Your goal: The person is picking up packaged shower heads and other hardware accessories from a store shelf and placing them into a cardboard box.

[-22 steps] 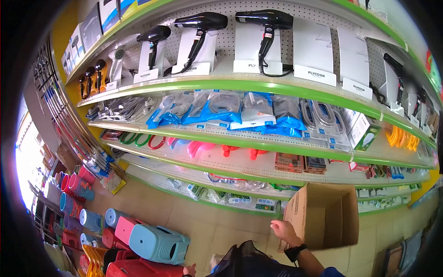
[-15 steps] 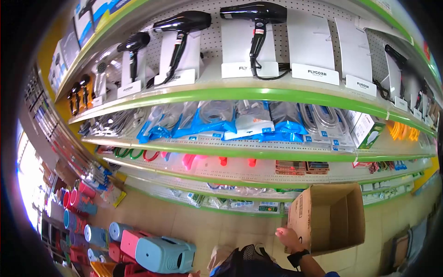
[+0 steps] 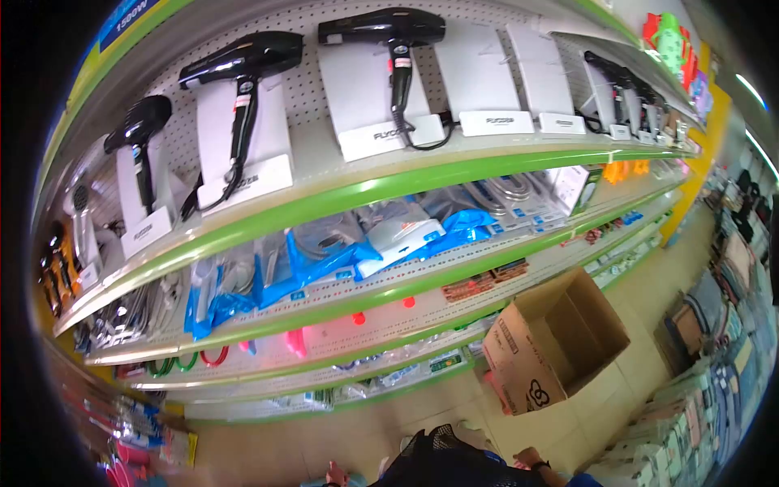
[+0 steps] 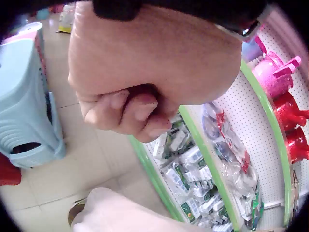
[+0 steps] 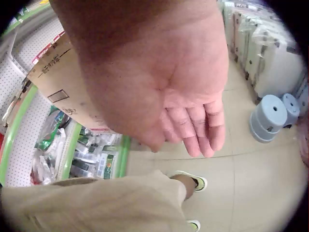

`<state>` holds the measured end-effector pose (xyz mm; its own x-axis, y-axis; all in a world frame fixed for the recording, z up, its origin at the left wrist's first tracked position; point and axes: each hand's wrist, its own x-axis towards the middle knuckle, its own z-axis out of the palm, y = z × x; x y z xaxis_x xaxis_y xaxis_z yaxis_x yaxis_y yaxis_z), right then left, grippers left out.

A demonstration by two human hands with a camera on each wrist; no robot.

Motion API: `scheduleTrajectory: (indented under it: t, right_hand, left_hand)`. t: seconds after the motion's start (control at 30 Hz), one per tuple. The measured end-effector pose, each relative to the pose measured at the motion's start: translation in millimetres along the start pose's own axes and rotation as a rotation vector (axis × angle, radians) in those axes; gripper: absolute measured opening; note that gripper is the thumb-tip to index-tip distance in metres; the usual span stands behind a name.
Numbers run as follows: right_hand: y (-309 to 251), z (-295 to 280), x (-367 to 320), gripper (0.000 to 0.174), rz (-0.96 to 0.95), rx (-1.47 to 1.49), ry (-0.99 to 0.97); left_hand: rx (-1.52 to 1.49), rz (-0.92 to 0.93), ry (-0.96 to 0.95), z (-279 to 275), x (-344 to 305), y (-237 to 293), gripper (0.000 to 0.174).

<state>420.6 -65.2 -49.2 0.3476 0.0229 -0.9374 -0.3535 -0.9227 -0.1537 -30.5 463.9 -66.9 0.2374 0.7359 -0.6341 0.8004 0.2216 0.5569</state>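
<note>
My left hand (image 3: 337, 474) hangs low at the bottom of the head view; up close in the left wrist view, the hand (image 4: 140, 72) has its fingers loosely curled with nothing in them. Beside my body is my right hand (image 3: 529, 458), apart from the cardboard box (image 3: 519, 361). In the right wrist view the palm of the right hand (image 5: 164, 82) shows empty, fingers relaxed. That open-topped box stands on the floor against the lower shelves, its inside bare where visible.
Black hair dryers (image 3: 247, 65) stand on the upper shelf (image 3: 324, 187), with blue-and-clear packages (image 3: 316, 264) below. Folded goods (image 3: 714, 381) line the right side. Light blue stools (image 4: 21, 87) stand on the floor at left, others (image 5: 270, 116) at right.
The head view has turned to the right, showing more of the aisle there and fewer stools. My right hand has moved away from the box side, lower and nearer my body.
</note>
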Motion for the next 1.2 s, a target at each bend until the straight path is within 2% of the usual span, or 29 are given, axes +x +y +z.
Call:
scheduleTrajectory:
  t: [0.03,0.07,0.1,0.13,0.17,0.2,0.23,0.27,0.3,0.33,0.37,0.43,0.47,0.5,0.57,0.6,0.67,0.73,0.83,0.93,1.0,1.07,1.17,1.2]
  right_hand:
    - [38.1,8.3,33.2,0.028,-0.394,-0.454,0.036]
    - [58.5,8.5,-15.9,0.028,-0.372,-0.429,0.059]
    - [-0.2,19.7,-84.8,0.023,-0.193,0.234,0.204]
    - [3.3,29.3,-94.0,0.023,-0.168,0.255,0.222]
    - [7.6,36.2,-95.4,0.020,-0.113,0.466,0.214]
    - [6.8,41.1,-97.7,0.018,-0.066,0.678,0.201]
    - [9.1,42.9,-98.0,0.018,-0.053,0.697,0.204]
    - [9.9,43.1,-95.6,0.019,-0.080,0.695,0.194]
    - [8.3,41.7,-91.5,0.020,-0.114,0.694,0.184]
    - [9.2,40.8,-89.3,0.018,-0.130,0.696,0.205]
    - [6.2,38.8,-87.1,0.018,-0.130,0.712,0.201]
    - [1.1,27.6,-80.2,0.020,-0.273,0.693,0.232]
    - [2.2,21.9,-72.1,0.022,-0.425,0.763,0.208]
    - [-10.2,14.9,-74.5,0.022,-0.430,0.762,0.193]
    - [-53.5,-20.0,-102.6,0.021,-0.583,0.313,0.432]
    - [-71.5,-35.9,-106.6,0.022,-0.659,0.303,0.475]
    - [-101.5,-70.2,-120.2,0.024,-0.742,0.278,0.499]
    - [-131.1,-106.1,-144.8,0.030,-0.858,0.245,0.525]
    - [-162.3,-146.8,-179.7,0.031,-1.001,0.284,0.509]
    - [-170.1,-174.6,-209.0,0.029,-1.090,0.295,0.468]
    - [-163.5,-186.0,-215.6,0.030,-1.069,0.312,0.405]
    - [-152.7,-192.8,-205.4,0.030,-1.012,0.383,0.318]
    - [-140.2,-200.6,-189.6,0.025,-1.069,0.357,0.275]
    - [-138.1,-205.2,-190.6,0.023,-1.065,0.376,0.230]
  left_hand:
    - [-0.057,-0.077,-0.050,-4.5,20.9,13.6,0.045]
    - [-0.110,-0.159,-0.104,-1.5,36.4,23.1,0.047]
    - [-0.156,-0.249,-0.157,4.3,47.3,28.2,0.049]
    - [-0.197,-0.348,-0.208,11.6,51.0,30.5,0.050]
    - [-0.236,-0.452,-0.253,18.4,51.4,31.2,0.052]
    - [-0.247,-0.480,-0.183,22.9,48.0,51.9,0.054]
    - [-0.227,-0.477,-0.192,29.5,43.0,58.7,0.054]
    - [-0.201,-0.447,-0.240,32.5,46.4,62.2,0.042]
    - [-0.178,-0.413,-0.285,37.7,48.9,68.1,0.043]
    - [0.068,-0.176,-0.250,44.7,30.4,80.7,0.035]
    - [0.082,-0.168,-0.247,51.7,38.9,87.3,0.035]
    - [0.809,0.795,-0.427,73.0,62.7,95.2,0.034]
    - [0.819,0.789,-0.419,78.2,58.0,80.8,0.034]
    - [0.773,0.914,-0.066,92.2,53.4,128.6,0.028]
    - [0.758,0.881,-0.166,100.8,18.1,221.5,0.028]
    - [0.446,0.906,-0.142,90.6,-30.8,285.4,0.031]
    - [0.243,1.000,-0.015,95.5,-81.6,375.8,0.028]
    - [0.162,1.309,0.206,105.1,-122.6,453.3,0.033]
    - [0.162,1.526,0.317,92.9,-197.5,572.4,0.042]
    - [0.209,1.597,0.465,86.8,-232.6,647.9,0.057]
    - [0.293,1.670,0.597,81.1,-230.4,689.3,0.068]
    - [0.326,1.651,0.660,77.7,-230.5,726.0,0.075]
    - [0.399,1.582,0.717,75.0,-209.4,765.9,0.079]
    - [0.513,1.538,0.734,73.5,-196.3,776.1,0.080]
